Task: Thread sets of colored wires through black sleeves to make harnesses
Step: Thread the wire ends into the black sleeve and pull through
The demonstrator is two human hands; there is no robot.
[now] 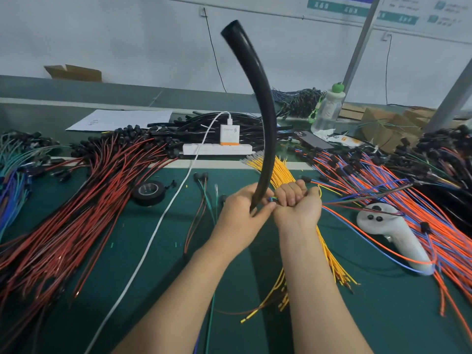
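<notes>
Black sleeve (267,123) gripped at its near end in the curled left hand (238,213), rising in a curve, nothing showing at the far mouth. Right hand (297,204) fisted round a wire set (272,199), tips just at the near mouth: threading judged barely begun, pull-through left to do. Underneath, yellow wires (282,172) on the green desk (143,251); red wires (102,195) left, orange and blue wires (357,180) right. Farther off, spare sleeves (224,123), power strip (217,149), white wall (127,34).
</notes>
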